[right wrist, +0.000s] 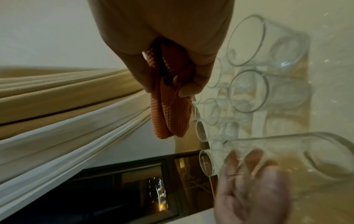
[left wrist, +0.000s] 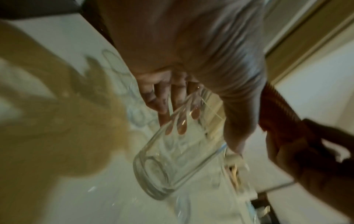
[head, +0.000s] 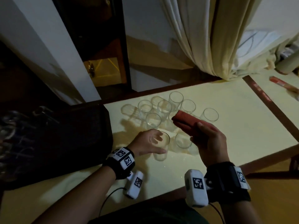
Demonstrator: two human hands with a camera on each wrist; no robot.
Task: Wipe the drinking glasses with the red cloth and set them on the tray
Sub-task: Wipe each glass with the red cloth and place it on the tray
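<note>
While both hands hover above it, surface (head: pixel 234 120): pale yellow, dark-edged, carries everything
Tray (head: pixel 53 143): dark, at the left end of the surface; some glassware dimly shows on its far left part
Unwiped glasses (head: pixel 163 109): clear, clustered upright mid-surface, right of the tray
Right hand (head: pixel 210 139): clasps the folded red cloth (head: pixel 187 122) above the cluster
Left hand (head: pixel 146 143): fingers wrapped around one glass (head: pixel 161 143), lifted and tilted, near the tray's edge

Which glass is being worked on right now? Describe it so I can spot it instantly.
On the pale yellow table, a cluster of clear drinking glasses stands beside the dark tray. The one in question is the clear cylindrical glass at the cluster's near edge. It alone is gripped by the left hand, while the right hand holds the folded red cloth alongside.
</note>
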